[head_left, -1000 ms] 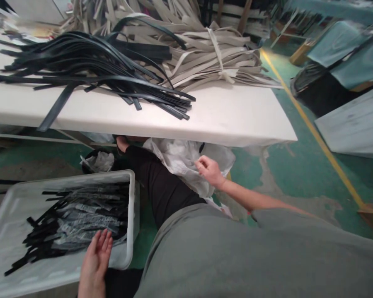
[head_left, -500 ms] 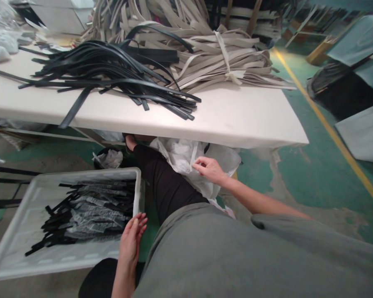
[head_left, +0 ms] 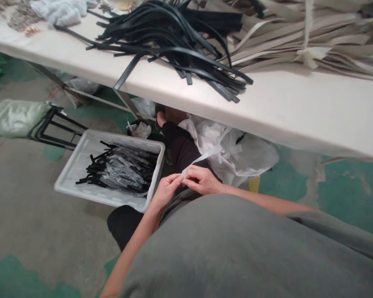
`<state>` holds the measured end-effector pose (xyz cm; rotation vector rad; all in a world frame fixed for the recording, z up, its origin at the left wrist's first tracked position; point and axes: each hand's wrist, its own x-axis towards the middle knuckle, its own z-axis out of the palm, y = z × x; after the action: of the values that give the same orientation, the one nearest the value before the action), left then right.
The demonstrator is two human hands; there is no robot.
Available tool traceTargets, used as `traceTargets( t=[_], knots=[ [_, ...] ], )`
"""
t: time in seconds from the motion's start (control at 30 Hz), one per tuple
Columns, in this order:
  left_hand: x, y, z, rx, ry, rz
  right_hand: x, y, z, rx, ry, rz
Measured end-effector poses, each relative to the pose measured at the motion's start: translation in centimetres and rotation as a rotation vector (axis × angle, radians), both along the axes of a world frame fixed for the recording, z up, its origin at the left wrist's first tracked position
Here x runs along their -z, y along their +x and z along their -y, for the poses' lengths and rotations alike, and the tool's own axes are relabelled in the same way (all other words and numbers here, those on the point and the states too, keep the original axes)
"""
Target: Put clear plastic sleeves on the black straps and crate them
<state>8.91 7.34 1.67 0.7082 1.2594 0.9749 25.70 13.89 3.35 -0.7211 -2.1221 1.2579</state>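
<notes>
Hands first, as the head camera looks down on them: my left hand [head_left: 166, 191] and my right hand [head_left: 202, 181] meet just above my lap, fingertips touching. Both are closed in a pinch on the near end of a white strip [head_left: 199, 159]. The strip runs up and away from my fingers to the white plastic bag [head_left: 245, 155], which lies crumpled on the floor under the table [head_left: 282, 103], just beside my black trouser leg [head_left: 180, 145]. To my left, near that leg, a white tray [head_left: 77, 165] sits on the floor with a heap of short black strips [head_left: 121, 171] in it; neither hand touches it. On the table above, a tangle of long black straps [head_left: 174, 45] spreads toward the near edge, one end hanging over it, and a tied bundle of beige straps [head_left: 298, 37] lies beside them on the right. Further left on the floor stands a black frame with a pale green cushion [head_left: 15, 118], well apart from the tray.
</notes>
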Motion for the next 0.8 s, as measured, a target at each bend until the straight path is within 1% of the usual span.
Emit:
traceTargets(
  t=[0.03, 0.1, 0.17, 0.23, 0.3, 0.4, 0.43, 0.47, 0.5, 0.53, 0.57, 0.63, 0.7, 0.77, 0.8],
  knots=[
    [0.0, -0.1, 0.0, -0.009, 0.007, -0.03, 0.1, 0.1, 0.0, 0.0, 0.004, 0.025],
    [0.1, -0.2, 0.0, -0.019, -0.001, -0.015, 0.2, 0.4, 0.1, 0.012, -0.021, 0.071],
    [0.1, -0.2, 0.0, -0.035, -0.023, 0.035, 0.3, 0.7, 0.4, 0.039, -0.12, 0.121],
    [-0.1, -0.1, 0.1, -0.051, -0.041, 0.056, 0.4, 0.9, 0.6, 0.087, -0.328, 0.166],
    [-0.4, -0.3, 0.1, -0.031, -0.063, 0.063, 0.4, 1.3, 0.4, 0.165, -0.62, 0.148],
    [-0.3, -0.9, 0.5, 0.054, -0.117, 0.095, 0.6, 1.9, -1.0, 0.324, -1.045, -0.051],
    [-0.1, -1.1, 0.7, 0.079, -0.137, 0.103, 0.6, 2.1, -1.7, 0.375, -1.142, -0.122],
    [0.2, -1.4, 1.0, 0.103, -0.156, 0.106, 0.6, 2.1, -2.6, 0.416, -1.198, -0.179],
    [0.6, -1.5, 1.4, 0.132, -0.171, 0.104, 0.5, 2.0, -3.5, 0.439, -1.209, -0.215],
    [1.1, -1.6, 1.8, 0.168, -0.181, 0.099, 0.3, 1.7, -4.4, 0.448, -1.175, -0.236],
    [1.5, -1.5, 2.3, 0.209, -0.187, 0.091, -0.2, 1.1, -5.3, 0.441, -1.106, -0.249],
    [2.3, -1.3, 3.2, 0.294, -0.187, 0.068, -1.4, -0.7, -6.8, 0.348, -0.943, -0.248],
    [3.1, -1.0, 3.6, 0.339, -0.205, 0.048, -2.6, -3.7, -7.9, 0.149, -0.846, -0.191],
    [3.5, -0.9, 3.4, 0.224, -0.292, 0.0, -3.3, -7.5, -8.7, -0.088, -0.778, -0.087],
    [3.4, -1.1, 3.3, 0.202, -0.263, -0.028, -3.5, -9.5, -8.9, -0.205, -0.745, -0.015]
  ],
)
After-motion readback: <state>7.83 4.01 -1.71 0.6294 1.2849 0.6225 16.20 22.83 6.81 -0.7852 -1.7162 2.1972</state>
